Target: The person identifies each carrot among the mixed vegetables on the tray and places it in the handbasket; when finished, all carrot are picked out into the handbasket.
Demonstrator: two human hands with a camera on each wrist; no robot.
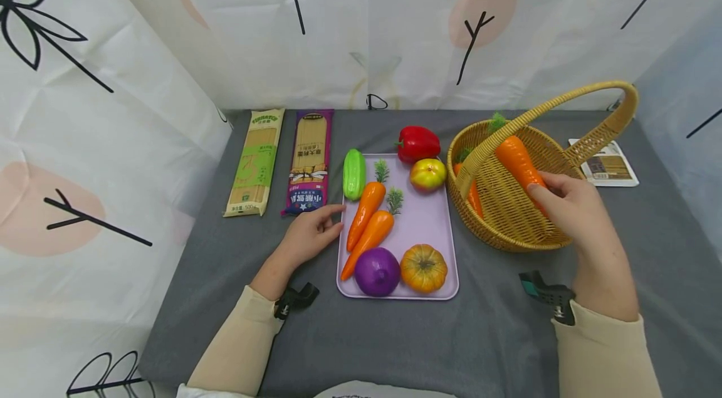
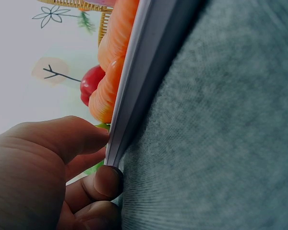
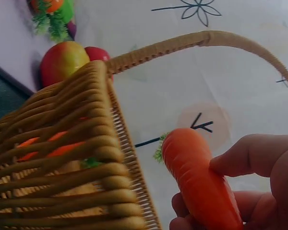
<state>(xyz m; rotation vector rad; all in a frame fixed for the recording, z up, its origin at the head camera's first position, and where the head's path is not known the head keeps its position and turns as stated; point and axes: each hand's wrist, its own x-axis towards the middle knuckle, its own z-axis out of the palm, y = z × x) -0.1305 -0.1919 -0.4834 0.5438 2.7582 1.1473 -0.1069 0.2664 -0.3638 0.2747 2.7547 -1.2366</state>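
My right hand (image 1: 581, 210) grips an orange carrot (image 1: 517, 160) by its narrow end, above the wicker basket (image 1: 513, 238). The carrot's leafy green top points away from me. Inside the basket, another carrot (image 1: 474, 197) leans at the left wall. My left hand (image 1: 310, 232) pinches the left rim of the lilac tray (image 1: 420, 213), thumb at the top edge and fingertips below in the left wrist view. On the tray lie two carrots (image 1: 369, 238), a purple round vegetable (image 1: 377, 272), an orange pumpkin (image 1: 423, 268), a green cucumber (image 1: 354, 175) and a yellow-red apple (image 1: 427, 175).
A red bell pepper (image 1: 418, 144) sits at the tray's back edge. Left of the tray lie a green noodle packet (image 1: 255, 163) and a purple one (image 1: 308, 163). A white-edged flat package (image 1: 612, 166) lies behind the basket's right side. The basket's tall handle (image 1: 592, 88) arches up over it.
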